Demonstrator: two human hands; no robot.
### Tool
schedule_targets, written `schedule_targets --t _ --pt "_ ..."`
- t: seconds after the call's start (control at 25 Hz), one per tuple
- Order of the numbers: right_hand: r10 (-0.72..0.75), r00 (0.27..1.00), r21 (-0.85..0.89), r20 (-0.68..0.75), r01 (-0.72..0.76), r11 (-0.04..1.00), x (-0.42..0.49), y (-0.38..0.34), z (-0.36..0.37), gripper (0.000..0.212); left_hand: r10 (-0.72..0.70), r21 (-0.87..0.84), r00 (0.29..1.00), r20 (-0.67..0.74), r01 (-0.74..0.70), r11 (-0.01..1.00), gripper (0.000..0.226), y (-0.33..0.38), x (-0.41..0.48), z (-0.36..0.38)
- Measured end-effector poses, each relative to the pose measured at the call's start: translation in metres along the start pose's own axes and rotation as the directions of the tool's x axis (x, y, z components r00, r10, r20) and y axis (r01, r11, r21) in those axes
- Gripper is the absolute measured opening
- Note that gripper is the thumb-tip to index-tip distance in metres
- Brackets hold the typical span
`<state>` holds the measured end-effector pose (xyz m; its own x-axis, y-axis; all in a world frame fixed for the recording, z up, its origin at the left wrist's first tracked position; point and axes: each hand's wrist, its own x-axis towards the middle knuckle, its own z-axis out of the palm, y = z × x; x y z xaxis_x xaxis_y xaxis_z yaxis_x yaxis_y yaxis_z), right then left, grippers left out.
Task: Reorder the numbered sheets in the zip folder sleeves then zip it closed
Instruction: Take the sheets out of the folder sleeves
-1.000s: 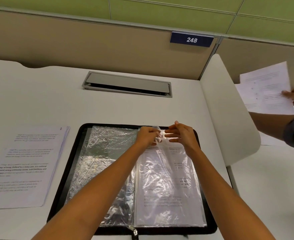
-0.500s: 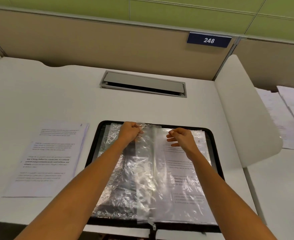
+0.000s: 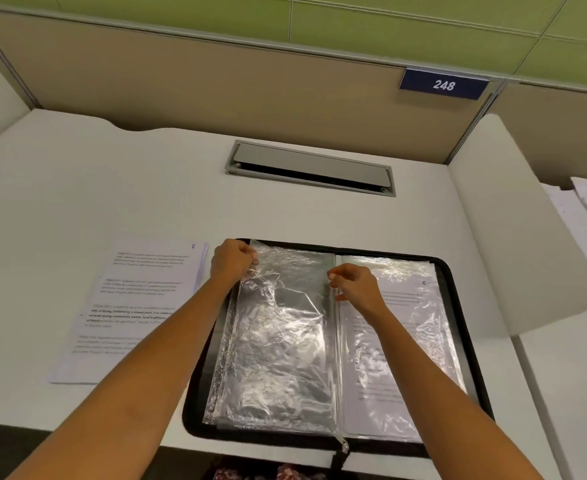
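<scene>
Both hands are at the far end of the open zip folder (image 3: 467, 327): the left hand (image 3: 233, 259) grips the far left corner of a crinkled clear sleeve (image 3: 278, 341), and the right hand (image 3: 354, 287) is curled beside the spine; whether it pinches anything I cannot tell. The folder lies flat at the near edge of the table (image 3: 77, 188), with sheet 6 (image 3: 406, 306) sleeved on its right half. A stack (image 3: 139, 306) topped by sheet 2 lies just left.

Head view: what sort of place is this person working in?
Most likely an office cubicle: a white desk walled in by beige partitions, a plate numbered 248 on the partition, and a cable hatch set into the desk.
</scene>
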<state>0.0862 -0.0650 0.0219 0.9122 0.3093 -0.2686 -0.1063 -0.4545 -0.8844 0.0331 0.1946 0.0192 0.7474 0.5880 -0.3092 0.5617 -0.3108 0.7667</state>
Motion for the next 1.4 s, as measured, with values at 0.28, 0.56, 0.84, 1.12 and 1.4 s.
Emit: schedule_targets --t 0.28,0.56,0.84,1.12,1.4 --pt "-0.061 0.998 -0.185 0.021 0.064 0.981 -0.012 -0.008 0.034 0.017 0.005 0.077 1.0 -0.011 -0.004 0.997 0.007 -0.014 0.008 -0.022" --pt "-0.06 0.985 -0.264 0.162 0.102 0.959 -0.026 -0.014 0.066 0.025 0.125 0.095 0.992 0.01 -0.126 0.987 0.045 -0.015 0.002 -0.021" --pt "-0.149 0.982 -0.267 0.118 0.175 0.948 -0.028 -0.021 0.068 0.022 0.289 0.171 0.949 0.127 -0.308 0.936 0.05 0.006 -0.019 0.011" --pt "-0.179 0.982 -0.296 -0.061 0.153 0.943 -0.016 -0.01 0.01 0.023 0.397 0.276 0.884 0.245 -0.457 0.846 0.049 0.029 -0.042 0.054" --pt "-0.113 0.988 -0.616 -0.105 0.024 0.787 0.018 0.023 -0.062 0.029 0.473 0.303 0.824 0.313 -0.559 0.772 0.046 0.056 -0.056 0.092"
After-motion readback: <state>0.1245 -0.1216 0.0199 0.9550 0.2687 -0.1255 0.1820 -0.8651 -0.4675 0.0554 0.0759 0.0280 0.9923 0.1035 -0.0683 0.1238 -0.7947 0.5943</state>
